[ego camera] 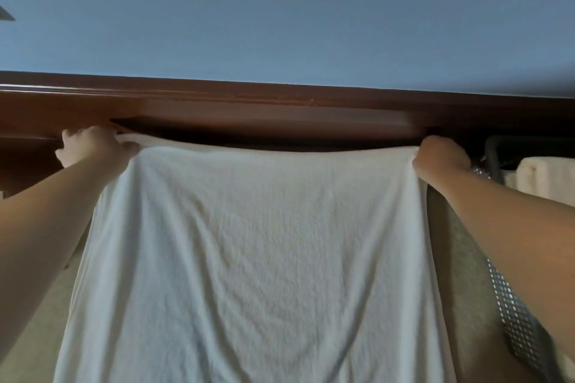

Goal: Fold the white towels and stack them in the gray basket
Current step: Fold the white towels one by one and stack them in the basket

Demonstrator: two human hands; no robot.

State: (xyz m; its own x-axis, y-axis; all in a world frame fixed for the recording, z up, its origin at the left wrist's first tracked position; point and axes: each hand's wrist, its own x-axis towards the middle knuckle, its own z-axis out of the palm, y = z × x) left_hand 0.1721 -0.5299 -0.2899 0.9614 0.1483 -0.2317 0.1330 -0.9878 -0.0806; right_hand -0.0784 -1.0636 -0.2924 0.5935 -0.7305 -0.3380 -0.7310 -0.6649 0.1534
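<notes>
White towel (249, 258) hangs spread out in the middle, held up by its two top corners. It is big and wrinkly and covers most of what is under it.

On the left, the left hand (90, 149) holds the top left corner of the towel. Its fingers are curled around a bunched bit of cloth. The bare arm comes in from the left edge.

Behind the towel runs a dark brown wooden board (280, 109), going from left to right, with a blue wall (280, 9) above it. The top edge of the towel sags a little between the hands, just below the board.

On the right, the right hand (441, 157) holds the top right corner. Its fingers are curled tight on the cloth, though the fingertips are hidden.

Past that hand sits the gray basket (513, 317), with little holes in its side. A folded towel (547, 177) lies inside it, near the far right edge.
</notes>
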